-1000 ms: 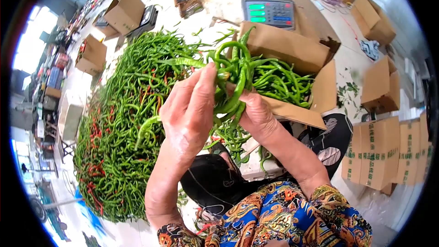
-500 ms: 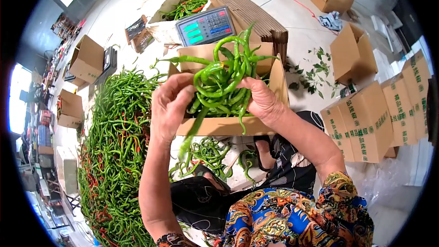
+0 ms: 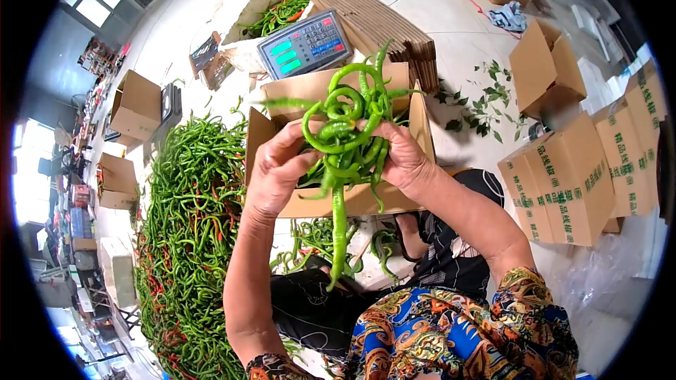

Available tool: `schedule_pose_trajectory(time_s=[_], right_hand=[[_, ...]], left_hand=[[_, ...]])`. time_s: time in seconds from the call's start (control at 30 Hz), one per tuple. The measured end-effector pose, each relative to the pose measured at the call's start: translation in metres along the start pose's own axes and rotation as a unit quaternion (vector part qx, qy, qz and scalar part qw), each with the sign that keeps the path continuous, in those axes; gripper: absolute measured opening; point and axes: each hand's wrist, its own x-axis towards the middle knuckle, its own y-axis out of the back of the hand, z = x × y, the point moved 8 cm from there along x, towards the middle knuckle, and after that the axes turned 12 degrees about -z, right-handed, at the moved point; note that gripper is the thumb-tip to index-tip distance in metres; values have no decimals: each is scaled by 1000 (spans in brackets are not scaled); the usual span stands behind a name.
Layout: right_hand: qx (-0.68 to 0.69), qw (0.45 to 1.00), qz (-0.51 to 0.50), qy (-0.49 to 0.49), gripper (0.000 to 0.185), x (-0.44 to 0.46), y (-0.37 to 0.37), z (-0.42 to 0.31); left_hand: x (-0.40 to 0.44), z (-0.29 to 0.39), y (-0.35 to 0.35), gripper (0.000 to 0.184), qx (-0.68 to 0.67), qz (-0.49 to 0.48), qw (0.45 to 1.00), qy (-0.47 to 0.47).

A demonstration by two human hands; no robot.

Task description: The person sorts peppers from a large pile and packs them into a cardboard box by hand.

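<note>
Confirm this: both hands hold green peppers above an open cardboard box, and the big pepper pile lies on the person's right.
Wrong side: the head view shows the big pepper pile on the person's left. The left hand and right hand do hold green peppers above an open cardboard box.

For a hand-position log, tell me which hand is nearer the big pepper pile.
Left. The left hand is just right of the upper part of the pepper pile; the right hand is farther right, across the held bunch.

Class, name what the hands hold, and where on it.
A tangled bunch of green peppers, held at its two sides by the left hand and right hand.
</note>
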Motion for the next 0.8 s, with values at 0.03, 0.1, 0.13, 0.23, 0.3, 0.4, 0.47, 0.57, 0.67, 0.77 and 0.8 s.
schedule_pose_trajectory(time_s=[0.03,0.1,0.13,0.23,0.3,0.4,0.47,0.57,0.67,0.77,0.8], right_hand=[[-4,1000,13,2,39,0,-3,-1],[-12,999,40,3,37,-2,-8,0],[-27,998,54,4,37,-4,4,2],[-12,998,55,8,38,-1,13,-2],[27,999,35,-21,38,-1,21,3],[75,995,-26,-63,45,-7,14,14],[74,996,-7,-42,52,-10,16,18],[54,993,74,-79,47,-14,32,18],[67,995,49,-57,45,-9,40,3],[13,998,67,-13,31,-6,42,-4],[32,998,49,-14,29,-5,43,-2]], left_hand=[[2,-1,-1,35,60,4,998,-16],[3,0,1,23,207,18,978,-17],[3,5,1,23,213,32,976,-26],[1,27,3,25,227,60,969,-76],[-10,55,0,25,402,128,892,-160],[-6,59,9,27,325,145,926,-125],[0,57,18,29,403,120,902,-95],[-9,53,28,30,351,157,920,-76],[-26,56,51,31,244,172,951,-78],[-31,35,56,26,332,117,934,58],[-31,27,53,25,341,87,934,59]])
